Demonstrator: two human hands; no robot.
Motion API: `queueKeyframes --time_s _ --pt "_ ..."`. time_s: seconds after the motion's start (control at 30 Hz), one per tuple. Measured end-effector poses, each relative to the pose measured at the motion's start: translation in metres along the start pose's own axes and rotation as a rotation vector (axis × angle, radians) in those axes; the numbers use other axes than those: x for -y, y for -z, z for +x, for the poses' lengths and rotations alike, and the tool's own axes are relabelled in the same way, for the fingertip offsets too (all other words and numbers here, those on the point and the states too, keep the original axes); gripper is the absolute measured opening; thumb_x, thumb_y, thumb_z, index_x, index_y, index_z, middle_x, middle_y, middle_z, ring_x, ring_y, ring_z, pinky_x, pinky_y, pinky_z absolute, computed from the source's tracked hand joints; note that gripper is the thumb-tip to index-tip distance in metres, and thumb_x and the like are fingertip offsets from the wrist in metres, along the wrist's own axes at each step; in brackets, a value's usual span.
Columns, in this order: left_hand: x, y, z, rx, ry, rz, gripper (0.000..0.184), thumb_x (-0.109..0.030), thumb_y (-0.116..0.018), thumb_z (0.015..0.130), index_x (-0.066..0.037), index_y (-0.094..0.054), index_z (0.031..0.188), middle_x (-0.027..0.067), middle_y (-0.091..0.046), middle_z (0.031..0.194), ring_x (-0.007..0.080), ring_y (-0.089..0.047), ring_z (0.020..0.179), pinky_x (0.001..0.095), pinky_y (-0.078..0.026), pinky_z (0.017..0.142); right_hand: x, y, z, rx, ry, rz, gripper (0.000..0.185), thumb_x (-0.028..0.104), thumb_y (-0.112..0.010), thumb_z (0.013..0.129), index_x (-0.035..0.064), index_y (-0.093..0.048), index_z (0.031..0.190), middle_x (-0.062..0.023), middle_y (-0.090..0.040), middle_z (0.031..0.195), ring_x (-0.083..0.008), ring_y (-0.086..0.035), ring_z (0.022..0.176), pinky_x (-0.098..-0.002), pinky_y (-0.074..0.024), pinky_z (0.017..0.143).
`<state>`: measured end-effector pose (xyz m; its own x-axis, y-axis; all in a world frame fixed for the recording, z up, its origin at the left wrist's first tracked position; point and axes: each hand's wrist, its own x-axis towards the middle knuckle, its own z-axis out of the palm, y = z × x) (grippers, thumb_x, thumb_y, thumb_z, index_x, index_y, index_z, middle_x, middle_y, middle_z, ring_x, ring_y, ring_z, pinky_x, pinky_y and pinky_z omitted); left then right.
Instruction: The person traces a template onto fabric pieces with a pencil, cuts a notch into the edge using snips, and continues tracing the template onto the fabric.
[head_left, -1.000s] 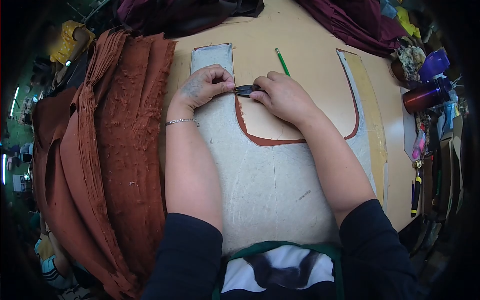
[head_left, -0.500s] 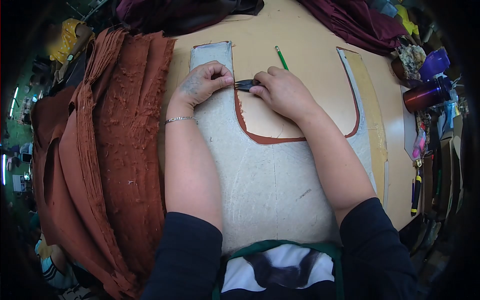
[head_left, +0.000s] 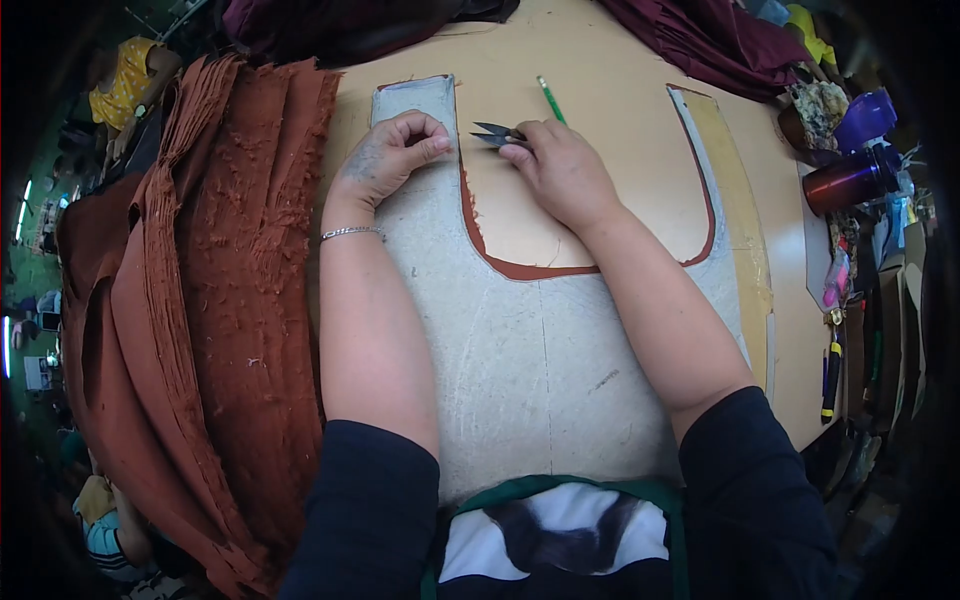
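Note:
A large pale grey pattern template (head_left: pixel 500 370) with a U-shaped cut-out lies before me, and rust-brown fabric (head_left: pixel 530 271) shows as a band along the cut-out's edge. My left hand (head_left: pixel 390 160) rests on the template's left arm, thumb and forefinger pinched near the inner edge; anything between them is too small to make out. Held in my right hand (head_left: pixel 568 175) are small dark thread snips (head_left: pixel 492 135), their blades parted and pointing left, a little away from the fabric edge. Just beyond that hand lies a green pencil (head_left: pixel 549 97).
A thick stack of rust-brown fabric (head_left: pixel 250 240) runs along the left side. Dark maroon cloth (head_left: pixel 700 45) lies at the back. On the right are a shiny tumbler (head_left: pixel 845 185), a purple container (head_left: pixel 865 122) and a yellow-black cutter (head_left: pixel 832 380). Other people are at far left.
The snips have opened and drawn slightly up and away from the fabric edge. My left hand has lifted a little from the edge, still pinched. The whole view has shifted slightly.

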<state>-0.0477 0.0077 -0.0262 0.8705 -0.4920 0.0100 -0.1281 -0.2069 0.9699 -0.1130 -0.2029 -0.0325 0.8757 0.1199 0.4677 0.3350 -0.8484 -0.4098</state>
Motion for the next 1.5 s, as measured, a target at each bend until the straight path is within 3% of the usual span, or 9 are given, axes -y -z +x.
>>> queueKeyframes --time_s 0.33,0.37,0.53,0.7,0.8,0.87,1.0,1.27,1.5 --pt "0.013 -0.023 -0.012 -0.518 -0.125 0.306 0.012 -0.019 -0.058 0.085 -0.007 -0.056 0.084 -0.0041 -0.052 0.075 0.0042 -0.045 0.072 0.0191 -0.038 0.068 0.007 -0.001 -0.012 -0.059 0.027 -0.17 0.026 0.034 -0.052 0.082 0.0099 -0.054 0.092 -0.0081 -0.052 0.084 -0.0264 -0.053 0.082 -0.0386 -0.0435 0.068" --pt "0.004 -0.035 -0.028 -0.559 -0.062 0.122 0.013 -0.019 -0.057 0.085 -0.007 -0.056 0.085 -0.0036 -0.051 0.075 0.0047 -0.044 0.071 0.0194 -0.037 0.066 0.008 0.0 -0.019 -0.085 0.022 -0.17 0.026 0.034 -0.052 0.082 0.0105 -0.054 0.092 -0.0073 -0.052 0.085 -0.026 -0.053 0.083 -0.0391 -0.0432 0.068" --pt "-0.05 -0.115 -0.164 -0.473 -0.06 -0.625 0.013 -0.018 -0.051 0.089 -0.006 -0.048 0.088 -0.0006 -0.045 0.077 0.0082 -0.04 0.067 0.022 -0.034 0.061 0.003 0.038 -0.073 -0.174 -0.019 -0.07 0.025 0.03 -0.055 0.081 0.0102 -0.054 0.096 -0.0084 -0.054 0.089 -0.0279 -0.053 0.085 -0.0405 -0.0426 0.069" --pt "-0.085 -0.114 -0.352 -0.303 0.154 -0.59 0.02 -0.021 -0.052 0.087 -0.007 -0.039 0.08 0.0004 -0.038 0.069 0.0096 -0.037 0.059 0.0216 -0.033 0.051 -0.067 0.17 -0.152 -0.164 -0.201 -0.176 0.025 0.02 -0.059 0.08 0.0036 -0.054 0.099 -0.0146 -0.057 0.09 -0.0324 -0.053 0.086 -0.0412 -0.0422 0.075" --pt "-0.067 -0.119 -0.467 -0.385 0.22 -0.636 0.042 -0.033 -0.05 0.088 -0.01 -0.035 0.055 0.0028 -0.036 0.056 0.0108 -0.033 0.048 0.0215 -0.026 0.042 -0.101 0.248 -0.233 -0.16 -0.35 -0.382 0.025 0.025 -0.054 0.084 0.0032 -0.054 0.097 -0.0148 -0.056 0.088 -0.0326 -0.054 0.083 -0.0417 -0.042 0.073" --pt "-0.056 -0.145 -0.508 -0.461 0.42 -0.55 0.038 -0.028 -0.051 0.086 -0.009 -0.034 0.059 0.0041 -0.038 0.058 0.0129 -0.034 0.049 0.0225 -0.027 0.044 -0.116 0.279 -0.292 -0.153 -0.516 -0.505 0.028 0.029 -0.052 0.086 0.0032 -0.054 0.096 -0.0147 -0.056 0.087 -0.0325 -0.054 0.083 -0.0418 -0.0422 0.072" --pt "-0.02 -0.206 -0.512 -0.354 0.69 -0.341 0.026 -0.028 -0.05 0.085 -0.008 -0.036 0.076 0.0081 -0.043 0.07 0.0193 -0.04 0.061 0.0274 -0.031 0.055 -0.114 0.296 -0.355 -0.165 -0.74 -0.553 0.029 0.032 -0.05 0.086 0.0048 -0.055 0.097 -0.014 -0.054 0.087 -0.0322 -0.053 0.084 -0.043 -0.0418 0.073" --pt "0.069 -0.208 -0.54 0.201 0.742 0.651 0.036 -0.028 -0.049 0.083 -0.005 -0.04 0.109 0.0162 -0.053 0.094 0.0321 -0.05 0.085 0.0372 -0.038 0.077 -0.133 0.295 -0.354 -0.159 -0.821 -0.805 0.027 0.031 -0.055 0.082 0.0067 -0.059 0.094 -0.0153 -0.052 0.094 -0.0352 -0.048 0.093 -0.0491 -0.04 0.075" --pt "-0.076 -0.133 -0.5 0.47 0.8 0.607 0.054 -0.027 -0.057 0.078 -0.003 -0.043 0.125 0.0199 -0.055 0.111 0.0343 -0.053 0.101 0.0375 -0.043 0.087 -0.12 0.272 -0.306 -0.253 -0.582 -0.614 0.03 0.021 -0.063 0.076 0.0032 -0.058 0.101 -0.0146 -0.053 0.095 -0.0314 -0.049 0.093 -0.0418 -0.0396 0.083"
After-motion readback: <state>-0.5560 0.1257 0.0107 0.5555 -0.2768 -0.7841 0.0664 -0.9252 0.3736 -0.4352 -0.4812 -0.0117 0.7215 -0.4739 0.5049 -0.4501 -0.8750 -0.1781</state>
